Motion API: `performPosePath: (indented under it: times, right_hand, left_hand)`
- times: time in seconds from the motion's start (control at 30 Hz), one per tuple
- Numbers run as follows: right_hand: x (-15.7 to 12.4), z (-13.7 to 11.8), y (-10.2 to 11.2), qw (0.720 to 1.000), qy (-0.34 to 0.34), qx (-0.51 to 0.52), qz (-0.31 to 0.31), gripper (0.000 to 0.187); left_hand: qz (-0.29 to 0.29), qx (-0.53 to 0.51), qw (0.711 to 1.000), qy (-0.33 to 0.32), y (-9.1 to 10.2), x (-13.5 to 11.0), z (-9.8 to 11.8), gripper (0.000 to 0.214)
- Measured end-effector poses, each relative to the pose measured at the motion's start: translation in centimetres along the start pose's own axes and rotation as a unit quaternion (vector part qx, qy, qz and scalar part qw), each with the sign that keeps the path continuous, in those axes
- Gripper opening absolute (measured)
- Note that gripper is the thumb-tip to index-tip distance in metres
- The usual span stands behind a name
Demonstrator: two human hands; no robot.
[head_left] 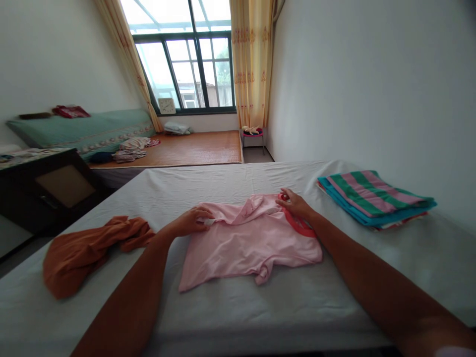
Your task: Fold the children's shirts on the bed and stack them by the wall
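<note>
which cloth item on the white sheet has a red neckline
The pink shirt, in the middle under the left hand and right hand. The brown garment looks plain; the folded stack shows green and pink stripes on top.

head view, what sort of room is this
Probably a bedroom: what looks like a white-sheeted bed is in front, a mat-covered platform, perhaps another bed, lies towards the window, and patterned curtains flank it.

The left hand [189, 222] and right hand [296, 204] are bare. Both forearms [372, 267] are uncovered too, narrow at the wrists and widening upward. Pale cloth, apparently a sleeve [456, 351], edges the right arm.
</note>
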State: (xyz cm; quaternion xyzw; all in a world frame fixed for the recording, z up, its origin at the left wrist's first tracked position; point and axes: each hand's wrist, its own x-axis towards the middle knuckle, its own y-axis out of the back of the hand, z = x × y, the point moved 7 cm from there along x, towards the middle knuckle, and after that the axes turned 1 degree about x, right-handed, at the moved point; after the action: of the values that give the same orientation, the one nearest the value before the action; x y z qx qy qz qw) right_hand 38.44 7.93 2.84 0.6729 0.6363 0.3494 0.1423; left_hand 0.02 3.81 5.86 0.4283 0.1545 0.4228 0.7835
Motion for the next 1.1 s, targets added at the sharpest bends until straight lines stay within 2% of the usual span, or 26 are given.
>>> performPosePath:
  times: [0.1, 0.2, 0.27, 0.33, 0.43, 0.47, 0.5, 0.57, 0.67, 0.77, 0.87, 0.97, 1.03, 1.1]
  right_hand:
    - [0.6, -0.7, -1.1, 0.997, -0.021, 0.012, -0.071, 0.032]
    - [1.4, -2.1, -1.3, 0.98, -0.044, 0.139, -0.133, 0.039]
    - [2.4, -3.3, -0.4, 0.965, -0.041, 0.221, -0.132, 0.041]
    - [3.6, -4.2, 0.8, 0.957, -0.036, 0.265, -0.112, 0.04]
    - [4.6, -4.3, 2.0, 0.953, -0.048, 0.285, -0.091, 0.039]
    - [4.7, -4.2, 2.0, 0.951, -0.053, 0.287, -0.097, 0.039]
    - [4.6, -4.0, 1.8, 0.949, -0.057, 0.29, -0.112, 0.04]
    - [4.0, -3.6, 1.1, 0.943, -0.06, 0.291, -0.151, 0.042]
    - [3.3, -2.7, 0.4, 0.939, -0.071, 0.278, -0.19, 0.047]
    - [3.4, -1.9, 0.3, 0.94, -0.073, 0.273, -0.191, 0.049]
    - [3.6, -1.3, 0.1, 0.937, -0.079, 0.28, -0.192, 0.051]
    - [3.7, -1.3, -0.3, 0.935, -0.085, 0.275, -0.207, 0.052]
    - [3.9, -1.7, 0.0, 0.94, -0.069, 0.27, -0.198, 0.049]
    - [4.6, -2.2, 0.9, 0.949, -0.044, 0.27, -0.153, 0.047]
  left_hand:
    - [0.028, 0.088, 0.995, 0.029, 0.1, 0.5, -0.7, 0.018]
    - [0.086, 0.126, 0.985, 0.076, 1.5, 1.4, -1.3, 0.02]
    - [0.121, 0.118, 0.981, 0.091, 3.0, 2.4, -1.5, 0.022]
    - [0.086, 0.091, 0.989, 0.075, 3.3, 3.7, -1.2, 0.024]
    - [-0.066, 0.066, 0.995, 0.035, 1.3, 5.2, -0.6, 0.031]
    - [-0.09, 0.082, 0.992, 0.024, 0.7, 5.4, -0.4, 0.034]
    - [-0.092, 0.107, 0.99, 0.014, 0.2, 5.7, -0.2, 0.034]
    - [-0.059, 0.153, 0.986, -0.005, -0.2, 6.0, 0.3, 0.026]
    - [-0.064, 0.14, 0.988, -0.014, -1.0, 6.0, 1.0, 0.027]
    - [-0.084, 0.125, 0.988, -0.019, -1.7, 5.8, 2.0, 0.038]
    - [-0.06, 0.165, 0.984, -0.033, -2.7, 5.7, 3.1, 0.048]
    - [-0.051, 0.161, 0.985, -0.043, -4.1, 6.0, 3.5, 0.032]
    - [-0.044, 0.133, 0.99, -0.029, -3.8, 6.8, 3.3, 0.023]
    - [-0.003, 0.104, 0.994, -0.014, -2.0, 8.4, 2.9, 0.027]
